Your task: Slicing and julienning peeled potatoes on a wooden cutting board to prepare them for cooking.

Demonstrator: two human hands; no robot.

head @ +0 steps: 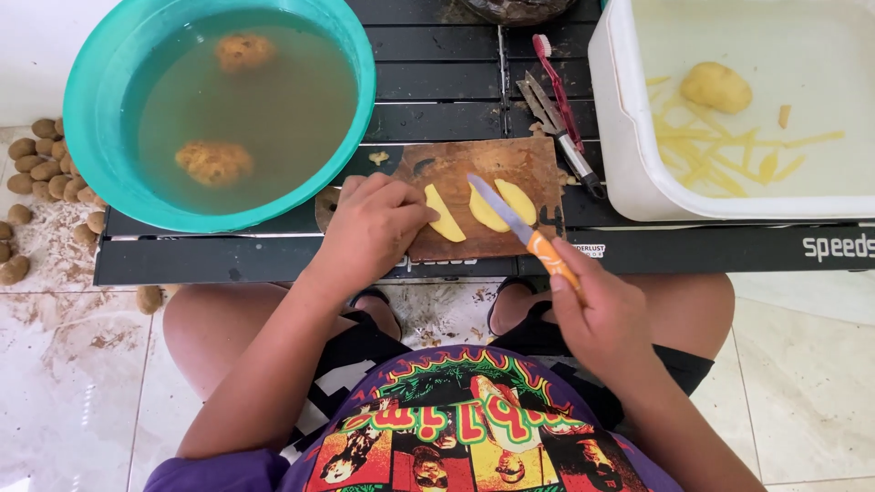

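Observation:
My left hand [372,226] rests on the wooden cutting board [510,164], its fingertips touching a yellow potato slice [445,217]. My right hand [597,314] grips an orange-handled knife [521,228]. The blade lies across a second potato piece [501,202] on the board.
A teal basin [91,100] of cloudy water holds two unpeeled potatoes [215,162]. A white tub [620,118] at right holds water, potato strips and a peeled potato [716,87]. A peeler [547,109] and a red toothbrush [558,87] lie on the black slatted table [437,64]. Several raw potatoes [46,169] lie on the floor.

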